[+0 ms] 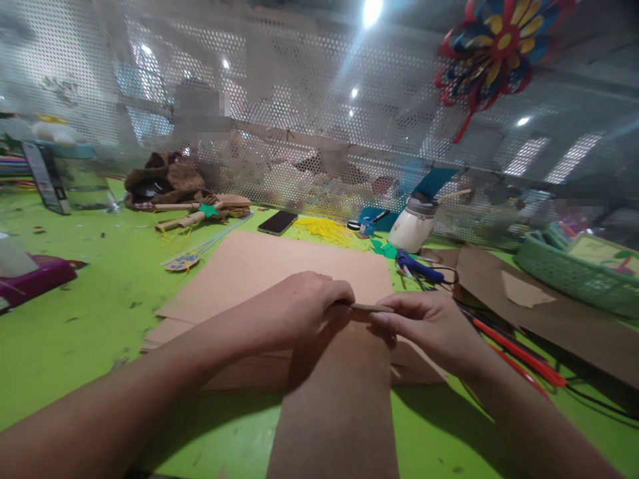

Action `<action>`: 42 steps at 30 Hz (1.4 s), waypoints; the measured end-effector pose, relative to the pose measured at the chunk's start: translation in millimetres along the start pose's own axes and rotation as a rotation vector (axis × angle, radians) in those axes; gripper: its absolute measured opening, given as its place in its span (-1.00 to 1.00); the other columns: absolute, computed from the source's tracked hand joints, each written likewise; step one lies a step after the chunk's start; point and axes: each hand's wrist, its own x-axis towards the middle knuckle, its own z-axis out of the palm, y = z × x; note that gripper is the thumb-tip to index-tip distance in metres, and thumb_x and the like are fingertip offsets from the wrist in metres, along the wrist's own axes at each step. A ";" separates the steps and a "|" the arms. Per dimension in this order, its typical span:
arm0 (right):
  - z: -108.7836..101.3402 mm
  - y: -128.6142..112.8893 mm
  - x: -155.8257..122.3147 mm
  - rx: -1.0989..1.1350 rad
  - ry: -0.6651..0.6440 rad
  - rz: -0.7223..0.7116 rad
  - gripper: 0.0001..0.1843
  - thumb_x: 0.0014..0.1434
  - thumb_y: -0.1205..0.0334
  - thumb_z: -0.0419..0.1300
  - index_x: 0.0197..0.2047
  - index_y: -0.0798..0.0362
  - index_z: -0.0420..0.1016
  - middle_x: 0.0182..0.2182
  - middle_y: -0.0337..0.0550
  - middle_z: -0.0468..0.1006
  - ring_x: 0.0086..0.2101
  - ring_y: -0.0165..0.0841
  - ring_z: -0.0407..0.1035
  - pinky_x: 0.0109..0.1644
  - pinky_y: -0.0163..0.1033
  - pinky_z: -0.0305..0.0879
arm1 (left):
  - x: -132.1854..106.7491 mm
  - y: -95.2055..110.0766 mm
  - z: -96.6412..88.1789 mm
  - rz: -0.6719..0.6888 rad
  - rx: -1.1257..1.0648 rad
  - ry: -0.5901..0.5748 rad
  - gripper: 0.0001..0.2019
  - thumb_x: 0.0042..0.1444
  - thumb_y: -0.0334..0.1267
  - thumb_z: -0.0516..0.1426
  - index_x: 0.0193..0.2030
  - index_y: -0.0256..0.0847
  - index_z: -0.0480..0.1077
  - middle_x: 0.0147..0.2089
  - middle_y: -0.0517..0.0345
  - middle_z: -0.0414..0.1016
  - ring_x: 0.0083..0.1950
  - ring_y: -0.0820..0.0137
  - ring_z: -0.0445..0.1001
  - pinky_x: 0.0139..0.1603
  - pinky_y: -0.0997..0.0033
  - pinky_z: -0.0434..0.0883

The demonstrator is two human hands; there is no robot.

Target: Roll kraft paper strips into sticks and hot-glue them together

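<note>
Brown paper strip (344, 412) lies nearest the camera, running from the bottom edge of the view up to both hands at centre; its far part overlaps a stack of tan paper sheets (299, 266), which rests on a bright green worktop (114, 259) marked with small dark scraps and specks. Behind the worktop stands a perforated metal screen (279, 73); a lit lamp (372, 12) shows at the top, and a red, blue and yellow pinwheel (504, 43) hangs at upper right. Along the far side, left to right, are a clear jar with a teal lid (87, 183), a brown cloth bundle (167, 179), a dark phone (278, 223), yellow strands (324, 230) and a white jar (412, 226); a blue-handled tool (424, 269) lies in front of the white jar; a green basket (574, 273) stands at far right, beside brown card (482, 279). The brown paper strip is matt and plain, with nearly straight long sides; its far end forms a narrow raised edge, seen almost edge-on. The left hand (312, 306) grips this edge with fingers curled over it; the right hand (434, 326) pinches its right end between thumb and fingers.
</note>
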 end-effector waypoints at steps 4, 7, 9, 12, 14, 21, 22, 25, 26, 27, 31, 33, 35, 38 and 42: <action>-1.2 -0.9 0.1 -0.043 0.009 -0.004 -0.79 0.08 0.14 0.21 -0.44 0.11 0.56 -0.60 -0.23 0.44 -0.57 -0.47 0.27 -0.51 -0.36 0.20 | 0.7 0.0 -0.2 0.010 -0.005 0.009 -0.80 0.19 -0.27 -0.02 -0.22 -0.20 0.42 -0.32 0.11 0.50 -0.34 0.41 0.38 -0.37 0.48 0.18; -0.8 0.0 0.1 -0.019 0.031 -0.010 -0.81 0.06 0.15 0.23 -0.42 0.10 0.57 -0.61 -0.24 0.44 -0.56 -0.47 0.29 -0.50 -0.36 0.21 | 0.4 -0.7 -0.3 0.023 -0.005 0.021 -0.80 0.19 -0.27 -0.03 -0.24 -0.20 0.41 -0.34 0.12 0.49 -0.37 0.43 0.38 -0.39 0.49 0.17; 0.1 0.8 0.3 0.016 0.049 -0.016 -0.82 0.04 0.15 0.24 -0.41 0.10 0.57 -0.60 -0.25 0.45 -0.57 -0.47 0.29 -0.50 -0.36 0.22 | -0.1 -1.2 -0.1 0.029 0.000 0.029 -0.80 0.18 -0.27 -0.03 -0.25 -0.19 0.41 -0.36 0.13 0.49 -0.38 0.44 0.37 -0.41 0.49 0.16; 2.2 1.6 0.8 0.087 0.046 -0.008 -0.80 0.02 0.14 0.27 -0.39 0.12 0.57 -0.60 -0.23 0.46 -0.58 -0.47 0.29 -0.51 -0.36 0.23 | -0.6 -1.3 0.2 0.036 0.009 0.036 -0.81 0.17 -0.27 -0.02 -0.26 -0.19 0.41 -0.38 0.15 0.49 -0.41 0.45 0.37 -0.43 0.51 0.14; 3.7 1.6 1.1 0.145 0.041 0.024 -0.78 0.00 0.14 0.29 -0.33 0.12 0.57 -0.56 -0.20 0.50 -0.55 -0.45 0.34 -0.49 -0.34 0.29 | -0.7 -0.8 0.1 0.041 0.011 0.041 -0.82 0.16 -0.28 -0.01 -0.27 -0.20 0.41 -0.40 0.16 0.48 -0.42 0.46 0.37 -0.44 0.51 0.14; 5.8 -3.7 -0.1 0.089 0.058 0.038 -0.78 0.01 0.13 0.26 -0.32 0.10 0.59 -0.44 -0.13 0.59 -0.46 -0.36 0.44 -0.42 -0.31 0.37 | -1.2 1.8 -2.8 0.036 0.001 0.046 -0.83 0.13 -0.31 0.01 -0.28 -0.21 0.43 -0.40 0.16 0.50 -0.41 0.46 0.39 -0.43 0.52 0.16; 5.4 -4.1 -0.3 0.035 0.067 0.022 -0.79 0.03 0.13 0.25 -0.34 0.10 0.60 -0.48 -0.14 0.58 -0.48 -0.38 0.42 -0.44 -0.32 0.34 | -1.2 2.0 -3.2 0.034 -0.005 0.045 -0.82 0.13 -0.31 0.01 -0.28 -0.21 0.44 -0.40 0.16 0.50 -0.41 0.46 0.39 -0.43 0.52 0.17; 3.9 -2.6 -0.6 -0.045 0.070 -0.017 -0.79 0.07 0.14 0.21 -0.35 0.08 0.61 -0.54 -0.16 0.56 -0.51 -0.41 0.38 -0.46 -0.34 0.31 | -1.2 2.5 -3.9 0.028 -0.021 0.049 -0.82 0.12 -0.31 0.02 -0.28 -0.21 0.46 -0.39 0.16 0.51 -0.41 0.46 0.39 -0.42 0.52 0.18; 3.6 -1.3 -0.6 -0.048 0.072 -0.023 -0.79 0.07 0.14 0.21 -0.35 0.08 0.61 -0.54 -0.17 0.56 -0.52 -0.41 0.37 -0.46 -0.34 0.31 | -1.2 2.8 -4.1 0.030 -0.026 0.054 -0.81 0.12 -0.32 0.03 -0.27 -0.21 0.47 -0.39 0.15 0.52 -0.40 0.46 0.40 -0.42 0.52 0.18; 3.4 0.0 -0.6 -0.044 0.082 -0.028 -0.79 0.07 0.15 0.21 -0.35 0.08 0.61 -0.54 -0.17 0.57 -0.52 -0.41 0.38 -0.45 -0.34 0.31 | -1.1 3.0 -4.2 0.034 -0.031 0.062 -0.81 0.11 -0.33 0.03 -0.26 -0.21 0.47 -0.38 0.15 0.52 -0.40 0.46 0.40 -0.42 0.52 0.18; 4.0 4.0 -0.5 -0.019 0.126 -0.066 -0.80 0.05 0.15 0.23 -0.37 0.09 0.62 -0.54 -0.15 0.59 -0.51 -0.39 0.40 -0.43 -0.33 0.32 | -1.3 4.2 -4.5 0.063 -0.052 0.095 -0.80 0.09 -0.36 0.04 -0.26 -0.22 0.49 -0.38 0.13 0.53 -0.39 0.46 0.40 -0.41 0.53 0.19; 4.1 4.2 -0.2 -0.020 0.126 -0.083 -0.79 0.06 0.14 0.22 -0.36 0.08 0.63 -0.54 -0.14 0.60 -0.52 -0.37 0.41 -0.44 -0.31 0.34 | -1.3 4.4 -4.8 0.071 -0.060 0.097 -0.80 0.08 -0.36 0.04 -0.28 -0.23 0.49 -0.39 0.13 0.52 -0.40 0.46 0.40 -0.42 0.53 0.19; 4.0 2.9 0.2 -0.054 0.113 -0.099 -0.78 0.07 0.15 0.21 -0.34 0.09 0.63 -0.50 -0.12 0.61 -0.48 -0.35 0.44 -0.42 -0.30 0.35 | -1.3 4.2 -5.1 0.069 -0.064 0.092 -0.80 0.08 -0.36 0.04 -0.29 -0.23 0.49 -0.41 0.14 0.52 -0.42 0.47 0.40 -0.42 0.53 0.19; 5.2 -0.9 0.6 -0.153 0.123 -0.171 -0.81 0.07 0.20 0.22 -0.30 0.11 0.61 -0.36 -0.09 0.63 -0.34 -0.31 0.48 -0.29 -0.30 0.38 | -1.1 3.7 -5.2 0.056 -0.070 0.065 -0.81 0.08 -0.36 0.04 -0.29 -0.22 0.49 -0.43 0.16 0.52 -0.44 0.48 0.39 -0.44 0.54 0.18; 10.9 -5.3 0.6 -0.231 0.126 -0.225 -0.82 0.08 0.25 0.21 -0.26 0.12 0.60 -0.31 -0.11 0.64 -0.31 -0.33 0.49 -0.24 -0.33 0.37 | -1.2 5.5 -3.5 0.071 -0.081 0.043 -0.81 0.09 -0.36 0.04 -0.27 -0.23 0.48 -0.40 0.15 0.53 -0.43 0.48 0.39 -0.43 0.55 0.18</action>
